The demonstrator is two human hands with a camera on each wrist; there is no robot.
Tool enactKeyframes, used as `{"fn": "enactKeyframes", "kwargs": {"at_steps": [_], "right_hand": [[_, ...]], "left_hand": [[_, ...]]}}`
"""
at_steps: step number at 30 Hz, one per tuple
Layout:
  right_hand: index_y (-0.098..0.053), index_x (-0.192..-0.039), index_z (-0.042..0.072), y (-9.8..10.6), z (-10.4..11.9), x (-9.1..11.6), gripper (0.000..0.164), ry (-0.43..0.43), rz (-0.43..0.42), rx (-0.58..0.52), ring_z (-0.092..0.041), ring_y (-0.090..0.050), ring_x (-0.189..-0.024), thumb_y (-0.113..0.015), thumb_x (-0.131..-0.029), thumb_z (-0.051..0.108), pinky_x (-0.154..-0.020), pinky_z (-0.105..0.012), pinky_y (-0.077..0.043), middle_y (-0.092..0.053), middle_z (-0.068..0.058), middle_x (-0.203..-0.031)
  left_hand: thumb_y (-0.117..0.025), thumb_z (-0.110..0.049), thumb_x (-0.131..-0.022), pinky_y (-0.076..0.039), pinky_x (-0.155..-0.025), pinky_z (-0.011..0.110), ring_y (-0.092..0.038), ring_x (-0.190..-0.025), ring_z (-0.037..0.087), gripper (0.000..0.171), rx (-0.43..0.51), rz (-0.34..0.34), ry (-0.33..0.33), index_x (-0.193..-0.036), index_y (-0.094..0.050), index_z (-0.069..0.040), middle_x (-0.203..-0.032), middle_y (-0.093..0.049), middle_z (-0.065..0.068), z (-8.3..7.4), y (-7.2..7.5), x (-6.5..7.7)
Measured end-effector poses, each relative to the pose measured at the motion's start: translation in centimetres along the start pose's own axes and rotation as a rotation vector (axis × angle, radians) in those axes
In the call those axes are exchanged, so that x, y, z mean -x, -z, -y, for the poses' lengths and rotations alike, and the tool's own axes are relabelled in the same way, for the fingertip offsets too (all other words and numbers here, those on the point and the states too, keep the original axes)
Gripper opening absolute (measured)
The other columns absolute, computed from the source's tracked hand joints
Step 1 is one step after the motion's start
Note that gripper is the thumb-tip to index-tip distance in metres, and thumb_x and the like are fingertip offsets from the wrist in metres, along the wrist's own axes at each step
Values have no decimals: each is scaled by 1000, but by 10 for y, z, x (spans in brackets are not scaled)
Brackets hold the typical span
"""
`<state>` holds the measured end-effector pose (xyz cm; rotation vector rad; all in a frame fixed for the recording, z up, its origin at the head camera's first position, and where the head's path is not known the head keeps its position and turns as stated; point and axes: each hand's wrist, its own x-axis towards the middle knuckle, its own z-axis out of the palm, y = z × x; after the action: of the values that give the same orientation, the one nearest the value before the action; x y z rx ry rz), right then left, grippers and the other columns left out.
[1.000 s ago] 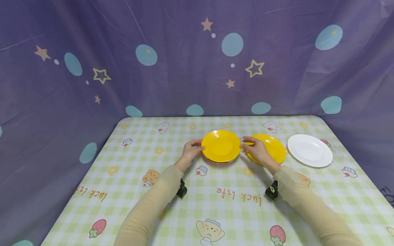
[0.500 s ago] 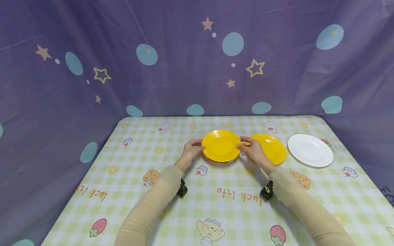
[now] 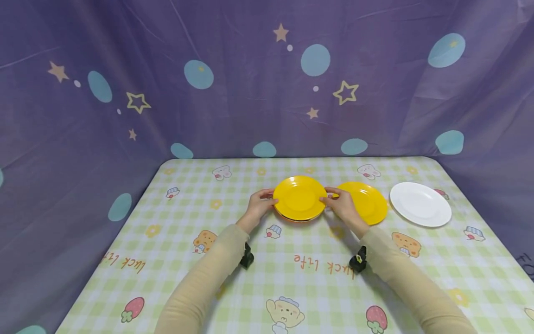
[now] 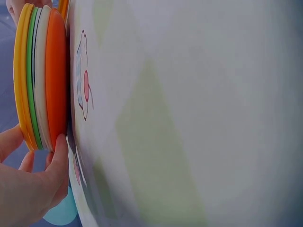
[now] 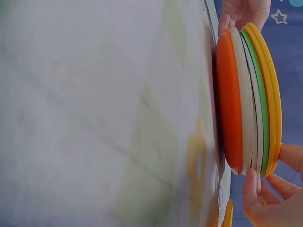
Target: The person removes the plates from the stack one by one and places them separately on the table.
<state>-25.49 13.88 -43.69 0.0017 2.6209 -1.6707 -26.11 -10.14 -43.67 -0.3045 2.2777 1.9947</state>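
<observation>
A stack of plates (image 3: 299,199) with a yellow one on top stands mid-table in the head view. In the right wrist view its edge shows several layers: an orange plate (image 5: 228,104) lowest, then cream, white, a green plate (image 5: 259,90), and yellow at the top. My left hand (image 3: 255,211) holds the stack's left rim, thumb on the yellow top and fingers spread along the lower edges. On the opposite side, my right hand (image 3: 345,208) grips the right rim, its thumb over the yellow plate and fingertips against the layers below.
Right of the stack, another yellow plate (image 3: 371,204) lies on the table, partly behind my right hand. A white plate (image 3: 420,204) sits farther right. A checked cloth (image 3: 317,297) covers the table, and a purple curtain (image 3: 233,111) hangs behind it.
My right hand has moved left, bringing its thumb over the stack's right rim. The left hand and the plates stay in place.
</observation>
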Motion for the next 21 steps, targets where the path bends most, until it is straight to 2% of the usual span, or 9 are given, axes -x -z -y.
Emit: {"fn": "enactKeyframes", "kwargs": {"at_steps": [4, 11, 21], "right_hand": [[-52, -121, -2, -1, 1, 1, 44, -18, -9, -30, -28, -54, -95, -62, -82, 14, -61, -16, -48, -52, -24, -116], [-54, -118, -4, -3, 2, -1, 41, -29, -41, -32, -22, -54, -84, -63, -81, 10, -56, -11, -44, -54, -23, -109], [-56, -114, -7, -3, 1, -2, 38, -11, -68, -71, -8, -45, -62, -63, -80, 7, -50, -12, -40, -52, -7, -81]], "left_hand": [[-64, -1, -77, -52, -75, 27, -54, -92, 20, 37, -9, -6, 5, -113, -58, -3, -108, -54, 13, 0, 0, 0], [-65, -3, -77, -52, -74, 26, -55, -89, 19, 36, -6, -8, 23, -113, -59, -4, -107, -54, 12, 0, 0, -1], [-65, -3, -76, -52, -72, 24, -55, -87, 18, 37, -23, -5, 14, -113, -59, -4, -106, -54, 12, 0, 0, -1]]}}
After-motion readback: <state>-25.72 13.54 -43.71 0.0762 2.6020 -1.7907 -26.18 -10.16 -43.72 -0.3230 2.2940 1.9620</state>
